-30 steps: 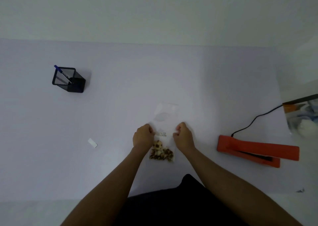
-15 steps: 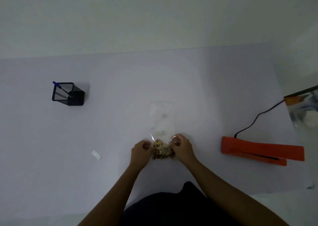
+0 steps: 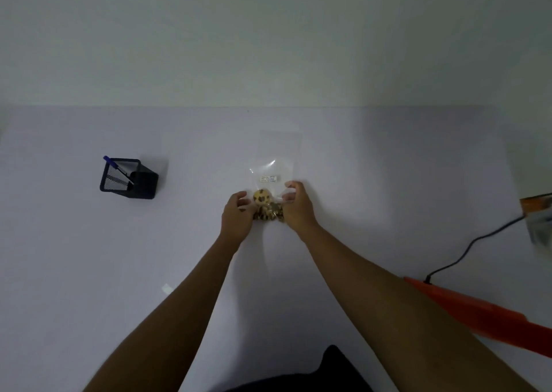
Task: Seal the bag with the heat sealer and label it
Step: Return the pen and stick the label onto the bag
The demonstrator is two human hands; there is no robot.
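Note:
A clear plastic bag (image 3: pixel 276 155) lies flat on the white table (image 3: pixel 89 242), its open end pointing away from me. Brown-spotted cookies (image 3: pixel 263 197) fill its near end, and a small white label (image 3: pixel 269 178) sits on it just above them. My left hand (image 3: pixel 237 216) grips the bag's left side at the cookies. My right hand (image 3: pixel 297 205) pinches the right side. The orange heat sealer (image 3: pixel 478 314) lies at the lower right, its black cord (image 3: pixel 466 248) running off to the right.
A black mesh pen holder (image 3: pixel 128 179) with a blue pen (image 3: pixel 115 166) stands at the left. A small white slip (image 3: pixel 166 287) lies near my left forearm. An orange and grey packet (image 3: pixel 537 218) shows at the right edge. A wall rises behind the table.
My hands slid from the bag's middle down to the cookie end and now hold both sides there. The view has shifted, so the bag and hands sit farther from me.

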